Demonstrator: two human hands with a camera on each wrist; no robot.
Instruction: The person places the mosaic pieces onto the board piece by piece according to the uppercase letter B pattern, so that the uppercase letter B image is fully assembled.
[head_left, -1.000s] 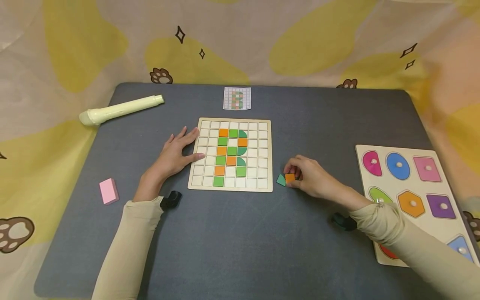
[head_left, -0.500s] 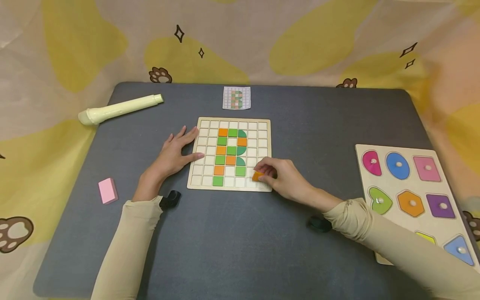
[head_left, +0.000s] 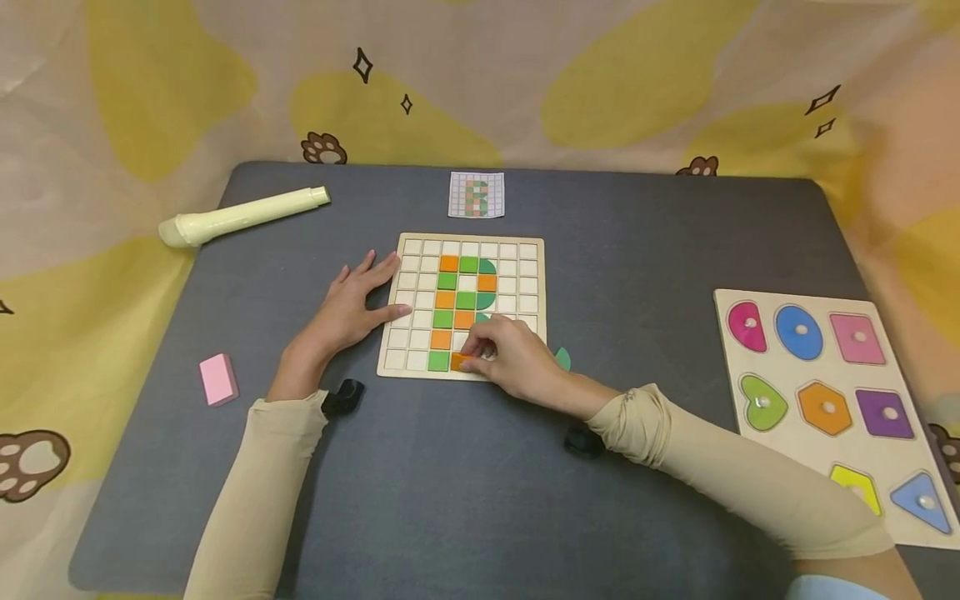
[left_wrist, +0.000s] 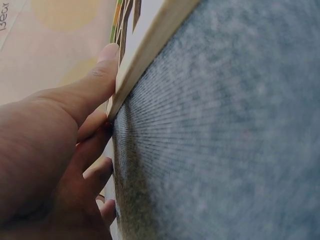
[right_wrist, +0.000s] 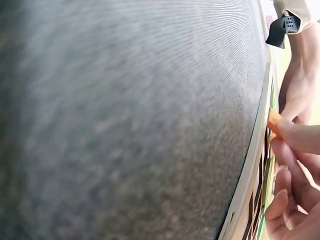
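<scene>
A wooden grid board (head_left: 527, 286) lies mid-table, with orange, green and teal tiles forming a letter-like pattern. My left hand (head_left: 348, 307) rests at the board's left edge, fingers spread and relaxed, its thumb (left_wrist: 102, 75) lying over the rim. Between thumb and fingertips, my right hand (head_left: 517, 358) pinches an orange square tile (head_left: 457, 362) at the bottom row, just right of a green tile (head_left: 438, 361). In the right wrist view the orange tile (right_wrist: 273, 122) looks tilted against the board. My right hand hides several lower-right cells.
A teal curved tile (head_left: 563, 358) lies right of the board, partly hidden. A small printed pattern card (head_left: 477, 195) is behind the board. A pale microphone-shaped object (head_left: 243, 217) and pink block (head_left: 218, 380) lie left; a knobbed shape puzzle (head_left: 795, 454) lies right.
My right hand picked up the orange tile from beside the teal piece and carried it left over the board to the bottom row. My left hand stayed in place.
</scene>
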